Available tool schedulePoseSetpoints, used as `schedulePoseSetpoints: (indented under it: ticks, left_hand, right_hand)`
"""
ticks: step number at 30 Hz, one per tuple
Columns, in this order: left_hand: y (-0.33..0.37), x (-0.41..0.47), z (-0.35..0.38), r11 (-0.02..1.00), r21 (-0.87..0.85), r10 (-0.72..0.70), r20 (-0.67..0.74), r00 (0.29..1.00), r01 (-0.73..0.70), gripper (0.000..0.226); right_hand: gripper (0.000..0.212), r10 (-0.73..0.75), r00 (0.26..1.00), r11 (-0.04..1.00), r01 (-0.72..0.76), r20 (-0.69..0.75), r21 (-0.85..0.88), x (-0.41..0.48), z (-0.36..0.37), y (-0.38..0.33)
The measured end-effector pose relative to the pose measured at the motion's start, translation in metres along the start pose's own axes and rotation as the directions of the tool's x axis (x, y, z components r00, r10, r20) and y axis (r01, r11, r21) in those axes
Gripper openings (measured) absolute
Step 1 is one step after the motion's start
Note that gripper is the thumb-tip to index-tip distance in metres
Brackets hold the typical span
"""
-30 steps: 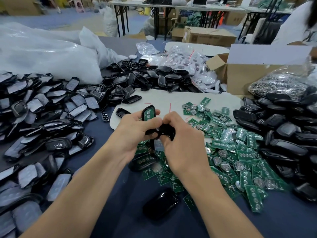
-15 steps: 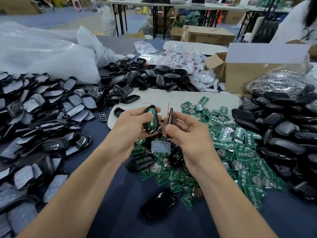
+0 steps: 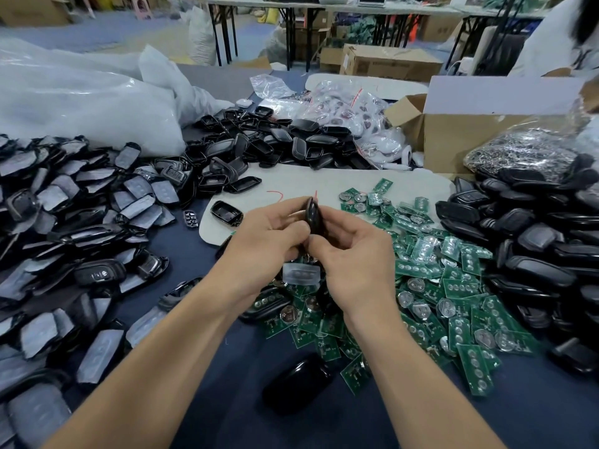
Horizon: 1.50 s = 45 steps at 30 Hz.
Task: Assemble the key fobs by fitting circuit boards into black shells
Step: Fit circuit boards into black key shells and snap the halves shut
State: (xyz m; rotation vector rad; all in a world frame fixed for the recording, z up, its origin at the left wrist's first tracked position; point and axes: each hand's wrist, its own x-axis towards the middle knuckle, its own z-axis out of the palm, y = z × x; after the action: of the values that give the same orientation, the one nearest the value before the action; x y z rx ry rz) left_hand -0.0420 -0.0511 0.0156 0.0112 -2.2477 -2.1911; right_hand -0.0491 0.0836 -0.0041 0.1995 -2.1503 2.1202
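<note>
Fingers (image 3: 293, 229) of the left hand (image 3: 269, 236) and right hand (image 3: 355, 254) pinch a black key fob (image 3: 313, 215) edge-on between them; green circuit boards (image 3: 453, 286) lie heaped on the worktop (image 3: 227, 403) below and right of the fingers.

Folding tables (image 3: 324, 8), cardboard boxes (image 3: 392, 63) behind

Key fob shell (image 3: 313, 218): glossy black, plain.
Circuit boards (image 3: 453, 286), right of the shell: green, dotted with silver discs.
Shell pile (image 3: 81, 222), left of it: black, faced with pale grey film.
Mat (image 3: 356, 179), behind it: off-white, red pen strokes.
Table cover (image 3: 227, 400), below it: plain dark navy.
Cardboard box (image 3: 453, 140), behind it to the right: brown, white flap.
Plastic sacks (image 3: 81, 102), behind it to the left: milky white.
</note>
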Motion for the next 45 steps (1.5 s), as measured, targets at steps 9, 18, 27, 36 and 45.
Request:
schedulePoseSetpoints:
  ticks: [9,18,27,36,45]
  left_hand:
    - [-0.004,0.002,-0.017,0.992,-0.120,0.048,0.095,0.994,-0.036,0.040]
    - [-0.002,0.003,-0.025,0.989,-0.146,0.050,0.102,0.994,-0.035,0.047]
    - [-0.002,0.002,-0.022,0.987,-0.161,0.016,0.142,0.990,0.007,0.051]
    - [-0.002,0.001,-0.024,0.992,-0.123,0.033,0.129,0.991,-0.017,0.049]
    - [0.001,-0.001,-0.016,0.992,0.120,0.048,-0.008,0.999,-0.046,0.039]
  right_hand:
    - [0.045,-0.025,0.997,0.994,0.018,0.072,0.107,0.002,-0.004,-0.004]
    - [0.047,0.064,0.978,0.940,-0.126,0.200,0.317,0.006,-0.011,-0.005]
    - [0.043,0.072,0.995,0.987,-0.082,0.071,0.140,0.003,-0.008,-0.007]
    - [0.049,0.028,0.999,0.993,-0.025,0.026,-0.115,-0.003,-0.009,-0.013]
    - [0.053,-0.139,0.990,0.824,0.126,0.019,-0.552,-0.014,0.001,-0.013]
